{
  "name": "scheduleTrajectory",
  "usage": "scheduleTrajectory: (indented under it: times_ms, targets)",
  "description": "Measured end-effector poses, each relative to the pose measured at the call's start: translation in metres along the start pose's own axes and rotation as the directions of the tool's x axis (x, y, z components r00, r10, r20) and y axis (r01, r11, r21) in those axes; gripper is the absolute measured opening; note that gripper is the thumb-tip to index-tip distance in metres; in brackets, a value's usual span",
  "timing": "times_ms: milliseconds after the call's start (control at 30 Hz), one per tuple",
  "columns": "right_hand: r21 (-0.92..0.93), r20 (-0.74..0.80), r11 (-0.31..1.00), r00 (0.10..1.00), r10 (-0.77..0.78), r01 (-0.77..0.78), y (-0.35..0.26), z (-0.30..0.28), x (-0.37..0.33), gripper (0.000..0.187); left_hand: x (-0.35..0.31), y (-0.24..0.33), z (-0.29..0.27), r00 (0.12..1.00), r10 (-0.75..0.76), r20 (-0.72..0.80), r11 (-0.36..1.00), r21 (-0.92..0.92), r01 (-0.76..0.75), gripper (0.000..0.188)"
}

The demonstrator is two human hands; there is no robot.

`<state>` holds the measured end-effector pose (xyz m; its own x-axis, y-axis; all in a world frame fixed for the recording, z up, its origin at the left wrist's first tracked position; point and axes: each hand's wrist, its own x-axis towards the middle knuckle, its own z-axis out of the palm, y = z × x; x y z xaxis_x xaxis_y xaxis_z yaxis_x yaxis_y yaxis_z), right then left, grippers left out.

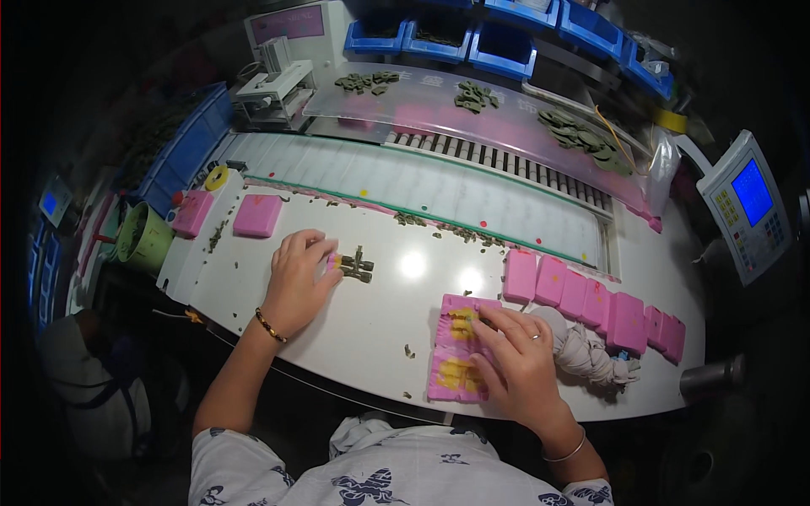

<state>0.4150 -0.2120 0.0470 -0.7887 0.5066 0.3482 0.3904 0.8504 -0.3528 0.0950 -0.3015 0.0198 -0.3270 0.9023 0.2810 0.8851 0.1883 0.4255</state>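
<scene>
My left hand [297, 282] is over the white table with its fingers bent together. Their tips meet the left end of a small cluster of dark green cast-looking pieces [361, 265]. A small pink and yellow bit shows at these fingertips, but what they grip is partly hidden. An opened pink rubber mould [439, 371] lies near the front edge, its two halves side by side with yellow-stained hollows. Over its right side is my right hand [521, 358], thumb and fingers apart. The index fingertip touches the far half, beside a dark green bit in the hollow.
Pink mould blocks [574, 293] stand in a row at the right, behind a bundled grey cloth [582, 350]. Two more pink blocks [257, 216] are at the left. Beyond runs a glass-covered strip [337, 173]. Green piles [578, 135] lie on a clear shelf. A control panel [747, 202] stands right.
</scene>
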Motion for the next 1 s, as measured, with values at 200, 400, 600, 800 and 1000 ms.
scheduleTrajectory:
  times_ms: [200, 400, 600, 800, 1000]
  targets:
    - [0.094, -0.078, 0.993, 0.995, -0.057, 0.065, -0.004, 0.003, 0.013, 0.039, -0.009, 0.009, 0.006, 0.982, -0.166, 0.087, 0.841, -0.508, 0.187, 0.019]
    - [0.227, -0.378, 0.972, 0.925, 0.034, 0.057, -0.011, -0.002, 0.027, 0.047, -0.002, 0.073, 0.012, 0.995, 0.091, 0.027, 0.6, -0.799, -0.034, 0.017]
    - [0.658, -0.073, 0.752, 0.989, 0.125, -0.047, -0.012, -0.015, 0.03, 0.026, -0.006, 0.114, 0.006, 0.944, 0.32, 0.078, 0.494, -0.864, -0.096, 0.014]
    - [0.743, -0.058, 0.656, 0.963, 0.263, -0.135, -0.011, -0.009, 0.022, 0.019, -0.007, 0.114, 0.005, 0.94, 0.34, 0.035, 0.569, -0.803, -0.176, 0.012]
    - [0.811, -0.104, 0.495, 0.755, 0.647, -0.313, 0.028, -0.037, 0.006, 0.02, 0.015, 0.05, 0.0, 0.981, -0.147, 0.127, 0.464, -0.867, 0.182, 0.005]
